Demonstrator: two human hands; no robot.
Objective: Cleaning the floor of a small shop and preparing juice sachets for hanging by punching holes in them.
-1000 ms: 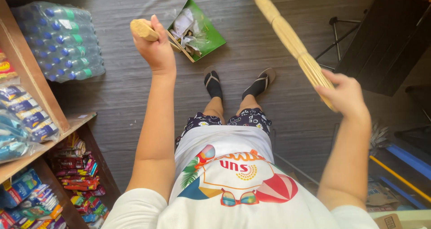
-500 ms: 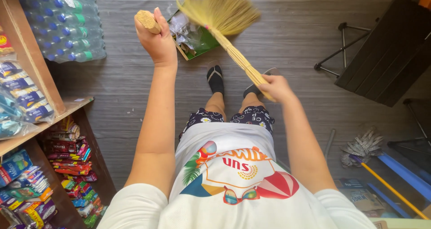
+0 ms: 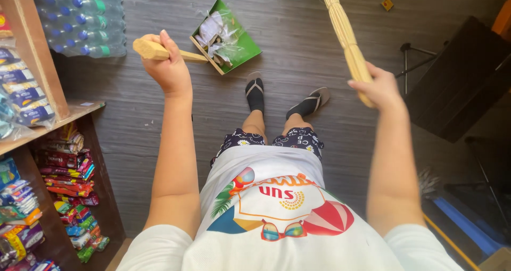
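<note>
My left hand [image 3: 169,69] grips the wooden handle [image 3: 154,51] of a green dustpan [image 3: 228,37], which rests on the grey floor ahead of my feet and holds crumpled clear plastic wrappers. On the other side, my right hand [image 3: 376,86] is closed around the bound straw handle of a broom [image 3: 345,31]. The broom rises up and away to the top edge, and its bristles are out of view. My feet in black sandals [image 3: 255,93] stand between the two hands.
A wooden shelf unit [image 3: 37,85] with packaged snacks runs along the left. Shrink-wrapped water bottles [image 3: 85,15] lie at the top left. A dark cabinet [image 3: 458,85] and a metal stand [image 3: 412,58] sit to the right. A mop with a blue and yellow handle [image 3: 452,223] lies at the lower right.
The broom swung from over the dustpan out to the right and upward, taking its bristles out of view. My left hand stayed on the dustpan handle.
</note>
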